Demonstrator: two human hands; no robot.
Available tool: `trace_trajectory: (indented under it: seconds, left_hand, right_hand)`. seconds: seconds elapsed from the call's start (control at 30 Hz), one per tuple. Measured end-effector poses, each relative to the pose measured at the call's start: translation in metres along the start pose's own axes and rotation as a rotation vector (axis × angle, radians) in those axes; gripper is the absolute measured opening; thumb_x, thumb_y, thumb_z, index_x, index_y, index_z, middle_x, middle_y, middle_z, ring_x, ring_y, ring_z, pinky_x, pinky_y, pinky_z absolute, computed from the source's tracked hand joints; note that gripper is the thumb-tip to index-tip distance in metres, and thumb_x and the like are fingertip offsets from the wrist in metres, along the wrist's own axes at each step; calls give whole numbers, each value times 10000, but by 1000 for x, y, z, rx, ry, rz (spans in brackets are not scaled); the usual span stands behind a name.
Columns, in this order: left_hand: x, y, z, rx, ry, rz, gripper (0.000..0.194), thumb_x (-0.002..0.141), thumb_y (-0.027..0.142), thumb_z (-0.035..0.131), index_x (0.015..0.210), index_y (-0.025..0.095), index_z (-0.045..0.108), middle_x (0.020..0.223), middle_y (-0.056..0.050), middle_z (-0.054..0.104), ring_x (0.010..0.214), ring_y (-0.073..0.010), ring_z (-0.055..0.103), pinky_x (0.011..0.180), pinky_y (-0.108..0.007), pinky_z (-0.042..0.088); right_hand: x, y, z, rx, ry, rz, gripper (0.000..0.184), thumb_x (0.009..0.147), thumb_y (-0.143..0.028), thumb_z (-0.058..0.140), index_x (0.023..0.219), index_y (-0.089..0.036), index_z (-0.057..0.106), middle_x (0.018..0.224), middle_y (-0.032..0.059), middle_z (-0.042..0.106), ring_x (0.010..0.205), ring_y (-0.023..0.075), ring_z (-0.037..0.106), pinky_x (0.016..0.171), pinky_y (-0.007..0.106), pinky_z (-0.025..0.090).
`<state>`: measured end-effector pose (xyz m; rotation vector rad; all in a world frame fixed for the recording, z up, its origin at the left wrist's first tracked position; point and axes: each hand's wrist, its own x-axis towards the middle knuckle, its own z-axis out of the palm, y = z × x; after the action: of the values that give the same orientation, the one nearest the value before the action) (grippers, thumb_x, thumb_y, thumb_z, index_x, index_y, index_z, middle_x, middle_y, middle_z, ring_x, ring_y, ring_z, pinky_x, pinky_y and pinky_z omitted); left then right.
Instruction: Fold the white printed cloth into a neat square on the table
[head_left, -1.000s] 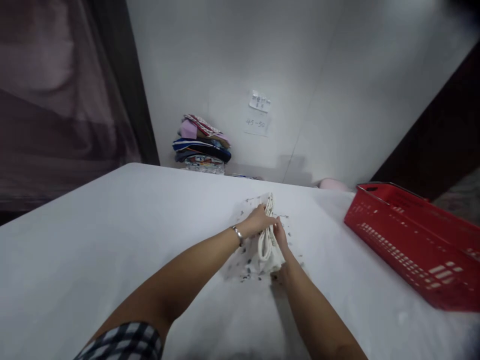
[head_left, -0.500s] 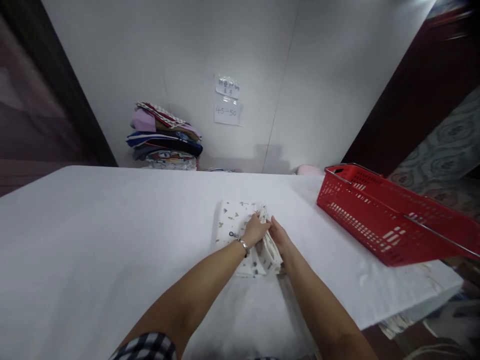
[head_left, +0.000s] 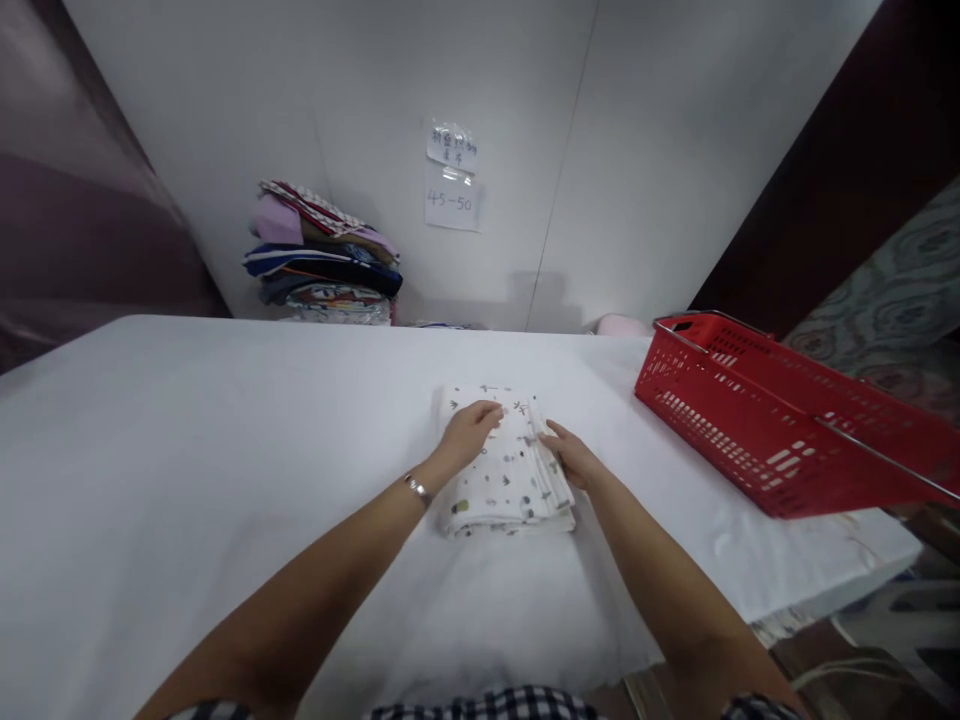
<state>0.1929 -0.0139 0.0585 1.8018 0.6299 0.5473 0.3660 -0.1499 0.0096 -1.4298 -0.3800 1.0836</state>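
Spreading across most of the view, a white-covered tabletop [head_left: 247,430] reaches back toward a pale wall [head_left: 637,150]. On its right side sits a red plastic basket [head_left: 757,430] with pierced walls and metal handles. Beyond the far edge, left of centre, a stack of folded fabrics [head_left: 326,255] in lilac, blue, black and patterned pieces stands against the wall. A folded white cloth [head_left: 506,480] with small scattered motifs lies flat near the middle of the tabletop, left of the basket and well apart from it. Over its left half is the left hand [head_left: 471,428], loosely open, fingers slightly bent. The right hand [head_left: 574,455] is at the cloth's right edge; whether its fingers pinch the layers, I cannot tell. Two handwritten paper notes [head_left: 452,200] hang on the wall, the lower reading "45-50". A silvery bracelet [head_left: 417,488] circles the left wrist.
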Motion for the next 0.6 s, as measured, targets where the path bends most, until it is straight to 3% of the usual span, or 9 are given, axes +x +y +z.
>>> trace_trajectory:
  seconds: [0.07,0.13,0.3,0.43,0.6]
  left_hand:
    - [-31,-10,-18,131,90,83,361,882,466,456,1107,231,612,1172,-41,633,1066,-201,588,921,-351,482]
    - [-66,-25,-27,267,102,150,397,887,478,447,1181,243,572,1260,-43,583,1158,-218,538,974,-380,454]
    - [-135,-64,-16,543,61,320,720,780,454,623,1405,230,341,1464,-95,377,1341,-277,351,1101,-450,322]
    - [-146,-76,2,580,109,251,737,800,361,599,1434,208,257,1507,-113,292,1385,-270,271,1118,-447,289]
    - [-138,-74,10,559,198,152,714,796,327,587,1419,181,268,1482,-135,327,1371,-258,299,1118,-423,286]
  right_hand:
    - [-9,0,-3,-66,30,14,934,727,-265,718,1481,-187,172,1185,120,628,906,208,653,783,325,524]
    - [-19,0,-6,-176,28,18,956,731,-299,724,1489,-212,149,1184,118,623,868,205,654,719,311,525]
    - [-43,0,-9,-412,49,63,973,736,-388,725,1495,-245,134,1120,112,640,765,190,647,586,267,490]
    - [-50,3,-11,-478,74,54,962,718,-333,743,1488,-259,171,1001,81,673,709,171,636,547,240,466]
    - [-48,4,-14,-312,149,42,797,707,-223,713,1416,-254,350,874,37,679,598,141,590,483,233,451]
